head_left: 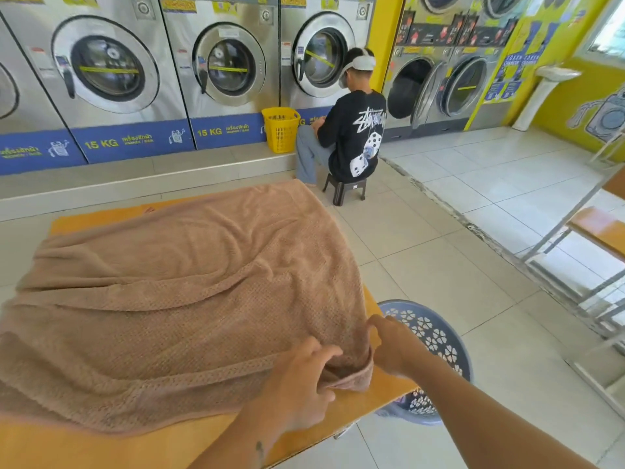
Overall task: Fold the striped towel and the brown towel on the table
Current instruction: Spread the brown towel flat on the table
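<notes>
Pinching the near right corner of the soft brown waffle-weave towel (189,292), the left hand (297,377) curls round its hem and the right hand (392,346) nips the edge just beside it. This towel lies spread and rumpled over the orange wooden table (338,414), seemingly with no fold made yet. The striped towel is not in view.

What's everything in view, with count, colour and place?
brown towel: one, brown, spread over table
table: one, orange, under towel
laundry basket: one, grey-blue, floor right of table
yellow basket: one, yellow, by washers
washers: several, silver, far wall
seated person: one, black shirt, on stool
stool: one, dark, before washers
sink: one, white, far right
left hand: one, grips towel's near right corner
right hand: one, pinches towel edge beside it
</notes>
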Demonstrator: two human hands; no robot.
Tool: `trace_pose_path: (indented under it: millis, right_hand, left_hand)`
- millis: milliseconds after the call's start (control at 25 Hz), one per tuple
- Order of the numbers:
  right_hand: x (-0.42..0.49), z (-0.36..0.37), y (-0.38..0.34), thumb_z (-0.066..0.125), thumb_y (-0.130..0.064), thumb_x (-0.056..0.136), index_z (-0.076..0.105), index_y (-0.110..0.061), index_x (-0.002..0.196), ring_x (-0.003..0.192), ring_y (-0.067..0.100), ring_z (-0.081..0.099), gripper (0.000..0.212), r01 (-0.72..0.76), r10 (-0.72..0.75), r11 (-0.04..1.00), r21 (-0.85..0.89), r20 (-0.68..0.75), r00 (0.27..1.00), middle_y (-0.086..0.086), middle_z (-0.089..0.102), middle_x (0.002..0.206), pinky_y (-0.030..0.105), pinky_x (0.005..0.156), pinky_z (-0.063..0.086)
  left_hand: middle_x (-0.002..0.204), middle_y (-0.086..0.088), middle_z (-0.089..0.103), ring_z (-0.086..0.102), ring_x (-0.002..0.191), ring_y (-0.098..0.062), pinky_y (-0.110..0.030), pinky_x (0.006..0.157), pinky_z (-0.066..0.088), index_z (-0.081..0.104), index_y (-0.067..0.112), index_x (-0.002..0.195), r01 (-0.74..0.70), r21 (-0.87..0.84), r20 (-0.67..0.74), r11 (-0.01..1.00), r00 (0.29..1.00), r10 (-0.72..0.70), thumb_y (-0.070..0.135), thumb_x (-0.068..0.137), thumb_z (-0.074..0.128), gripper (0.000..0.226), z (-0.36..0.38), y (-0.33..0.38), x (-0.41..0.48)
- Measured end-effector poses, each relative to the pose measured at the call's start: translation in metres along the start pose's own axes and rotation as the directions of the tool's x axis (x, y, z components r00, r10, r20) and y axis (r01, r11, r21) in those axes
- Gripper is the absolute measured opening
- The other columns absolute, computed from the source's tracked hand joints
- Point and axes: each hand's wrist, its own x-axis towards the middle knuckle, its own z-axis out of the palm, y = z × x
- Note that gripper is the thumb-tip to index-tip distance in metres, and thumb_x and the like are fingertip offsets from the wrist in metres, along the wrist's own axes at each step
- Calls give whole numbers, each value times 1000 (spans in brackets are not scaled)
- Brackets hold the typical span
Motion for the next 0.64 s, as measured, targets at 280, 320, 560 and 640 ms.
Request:
trace_pose_path:
  millis: [280,320,560,640]
  right_hand:
    - [12,-6,48,65,-19,71,29,-35,141,114,25,52,80,271,-293,948,167,125,948,2,46,120,43,93,49]
    - [13,-7,49,70,-24,70,21,-37,145,116,24,49,91,310,-341,923,230,110,934,0,45,124,44,95,47]
    - [52,-30,13,63,-31,85,55,-29,117,105,28,54,33,293,-203,827,479,-232,951,1,51,110,44,90,48]
    - [61,-44,13,53,-23,90,60,-22,98,95,33,56,11,364,-270,882,299,-313,911,7,54,99,41,81,47]
  left_hand:
    - [88,5,57,57,84,-17,-41,74,50,49,26,87,298,-164,-261,940,906,-333,32,96,51,11,38,59,66]
    - [75,3,56,55,70,-17,-41,65,47,47,24,82,309,-279,-296,909,873,-388,32,97,50,18,31,66,74]
    - [61,6,44,40,55,-13,-35,56,36,44,15,77,110,-548,-451,830,796,-403,26,101,50,27,-26,95,81]
    - [58,11,44,41,54,-11,-33,54,37,45,12,78,87,-594,-485,799,754,-443,20,103,49,26,-30,92,74]
